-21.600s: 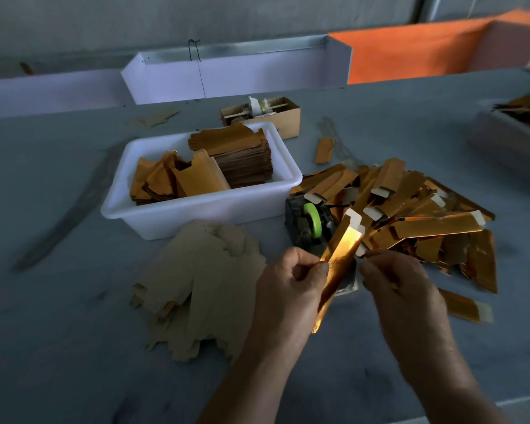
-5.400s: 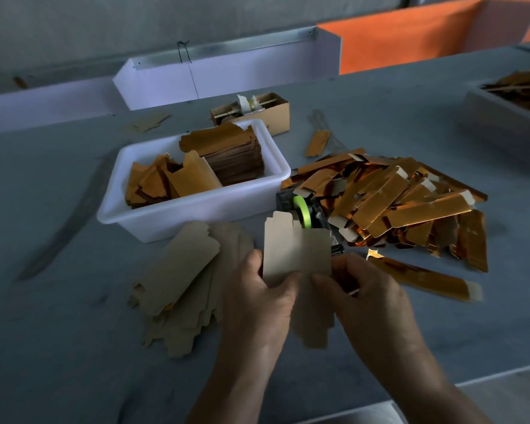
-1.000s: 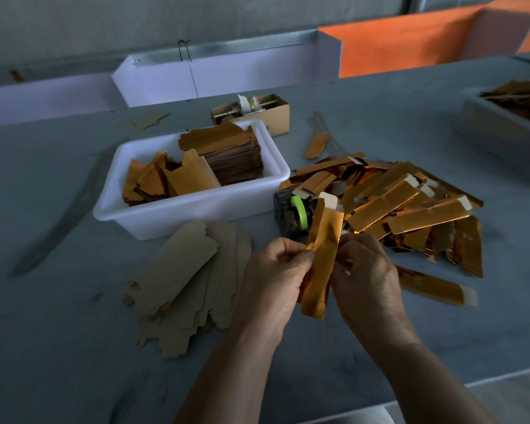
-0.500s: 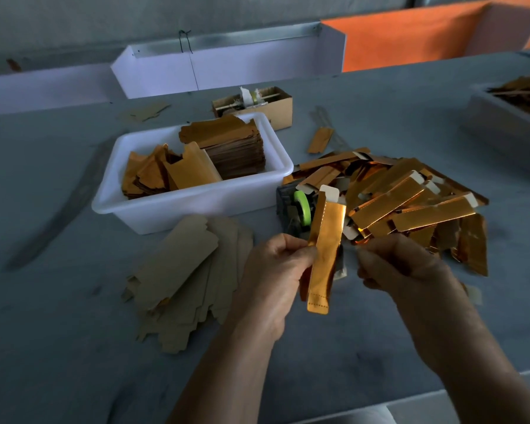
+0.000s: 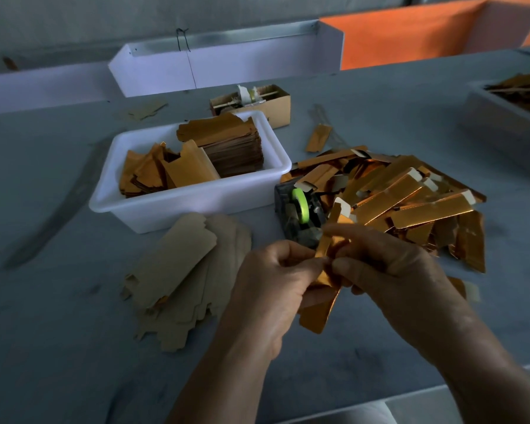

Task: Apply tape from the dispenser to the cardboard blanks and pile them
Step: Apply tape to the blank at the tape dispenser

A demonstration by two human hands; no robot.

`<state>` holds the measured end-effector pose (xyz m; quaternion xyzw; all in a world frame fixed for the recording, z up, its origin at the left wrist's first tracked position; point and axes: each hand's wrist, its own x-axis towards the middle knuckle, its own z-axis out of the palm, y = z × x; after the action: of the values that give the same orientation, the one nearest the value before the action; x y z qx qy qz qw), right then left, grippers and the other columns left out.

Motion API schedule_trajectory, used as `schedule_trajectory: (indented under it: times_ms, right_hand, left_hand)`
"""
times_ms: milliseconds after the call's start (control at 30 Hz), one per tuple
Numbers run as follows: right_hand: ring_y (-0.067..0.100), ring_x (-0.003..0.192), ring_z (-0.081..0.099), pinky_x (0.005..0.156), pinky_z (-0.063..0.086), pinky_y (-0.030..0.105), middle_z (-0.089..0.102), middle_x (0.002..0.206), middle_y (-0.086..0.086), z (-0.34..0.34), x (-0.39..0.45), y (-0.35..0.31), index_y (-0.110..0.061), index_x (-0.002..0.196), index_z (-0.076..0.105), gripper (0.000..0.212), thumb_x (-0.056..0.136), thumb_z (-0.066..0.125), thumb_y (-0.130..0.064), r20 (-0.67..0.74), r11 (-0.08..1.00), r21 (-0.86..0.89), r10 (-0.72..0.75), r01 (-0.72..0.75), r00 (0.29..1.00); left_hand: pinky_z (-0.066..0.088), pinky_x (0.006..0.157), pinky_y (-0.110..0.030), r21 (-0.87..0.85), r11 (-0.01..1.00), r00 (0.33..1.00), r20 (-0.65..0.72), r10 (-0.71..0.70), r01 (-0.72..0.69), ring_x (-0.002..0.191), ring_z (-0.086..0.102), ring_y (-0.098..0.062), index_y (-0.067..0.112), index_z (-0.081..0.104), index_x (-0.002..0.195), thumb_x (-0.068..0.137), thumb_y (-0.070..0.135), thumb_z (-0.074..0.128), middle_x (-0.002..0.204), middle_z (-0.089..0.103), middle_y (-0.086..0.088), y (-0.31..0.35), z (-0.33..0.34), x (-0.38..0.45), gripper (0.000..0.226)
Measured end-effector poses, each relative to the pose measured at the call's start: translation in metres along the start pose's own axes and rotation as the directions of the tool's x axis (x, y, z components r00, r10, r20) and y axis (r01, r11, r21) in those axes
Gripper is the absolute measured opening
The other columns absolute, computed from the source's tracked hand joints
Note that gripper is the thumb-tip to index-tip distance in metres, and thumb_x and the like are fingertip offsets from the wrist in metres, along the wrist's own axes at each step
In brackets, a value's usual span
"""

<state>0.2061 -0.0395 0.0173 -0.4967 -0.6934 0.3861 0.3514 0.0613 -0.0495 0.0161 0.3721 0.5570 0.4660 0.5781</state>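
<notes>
The left hand and the right hand are both pinching a folded gold blank, holding it upright above the table just in front of the tape dispenser. A pile of finished gold blanks is lying right of the dispenser, plain blanks are fanning out left of the hands, and a white tub is sitting behind them.

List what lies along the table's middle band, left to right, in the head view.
Fanned stack of plain cardboard blanks → tape dispenser → pile of gold folded blanks.
</notes>
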Motion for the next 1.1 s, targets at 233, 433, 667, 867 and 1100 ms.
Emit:
schedule_trajectory:
  times_ms: [233, 433, 667, 867, 1100]
  right_hand:
    - [0.002, 0.071, 0.066, 0.059, 0.054, 0.022, 0.068, 0.074, -0.007, 0.001, 0.001, -0.001, -0.033, 0.09, 0.046, 0.027, 0.076, 0.068, -0.023, -0.087, 0.999, -0.014, 0.051, -0.053, 0.995]
    - [0.003, 0.068, 0.065, 0.057, 0.05, 0.018, 0.067, 0.076, -0.006, 0.004, 0.003, 0.001, -0.028, 0.09, 0.048, 0.025, 0.078, 0.069, -0.025, -0.095, 0.995, -0.063, 0.077, -0.083, 0.993]
    - [-0.001, 0.064, 0.062, 0.052, 0.046, 0.008, 0.065, 0.076, -0.008, 0.008, 0.001, 0.0, -0.03, 0.086, 0.045, 0.025, 0.079, 0.069, -0.025, -0.093, 0.984, -0.144, 0.096, -0.109, 0.991]
    - [0.0, 0.07, 0.06, 0.051, 0.045, 0.013, 0.062, 0.077, -0.011, 0.008, 0.001, -0.005, -0.025, 0.094, 0.048, 0.025, 0.08, 0.068, -0.028, -0.147, 0.953, -0.275, 0.092, -0.13, 0.985]
    - [0.005, 0.07, 0.058, 0.06, 0.051, 0.024, 0.057, 0.076, -0.011, 0.012, 0.001, -0.012, -0.028, 0.096, 0.042, 0.035, 0.077, 0.066, -0.047, -0.191, 0.873, -0.461, 0.078, -0.16, 0.979]
  left_hand:
    - [0.059, 0.063, -0.026, -0.047, 0.999, 0.998, 0.058, -0.022, 0.025, 0.073, 0.073, -0.022, 0.004, 0.068, 0.079, 0.083, 0.003, 0.068, 0.078, 0.074, -0.012, 0.003, -0.001, -0.005, 0.004]
    - [0.059, 0.066, -0.027, -0.03, 0.999, 0.996, 0.084, -0.043, 0.045, 0.076, 0.073, -0.022, 0.003, 0.068, 0.082, 0.085, 0.013, 0.068, 0.081, 0.074, -0.013, 0.003, -0.001, -0.005, 0.01]
    - [0.057, 0.058, -0.024, 0.038, 0.999, 0.999, -0.034, 0.016, -0.015, 0.069, 0.073, -0.021, 0.005, 0.069, 0.076, 0.089, 0.008, 0.063, 0.074, 0.073, -0.011, -0.006, 0.002, -0.006, 0.014]
    - [0.061, 0.061, -0.034, 0.115, 0.985, 0.988, -0.079, 0.135, -0.125, 0.064, 0.073, -0.02, 0.011, 0.069, 0.072, 0.089, 0.008, 0.061, 0.069, 0.073, -0.006, -0.009, 0.005, -0.01, 0.019]
    - [0.059, 0.058, -0.037, 0.188, 0.967, 0.962, -0.183, 0.204, -0.17, 0.058, 0.071, -0.02, 0.02, 0.068, 0.066, 0.087, 0.008, 0.063, 0.063, 0.072, -0.003, -0.016, 0.008, -0.01, 0.025]
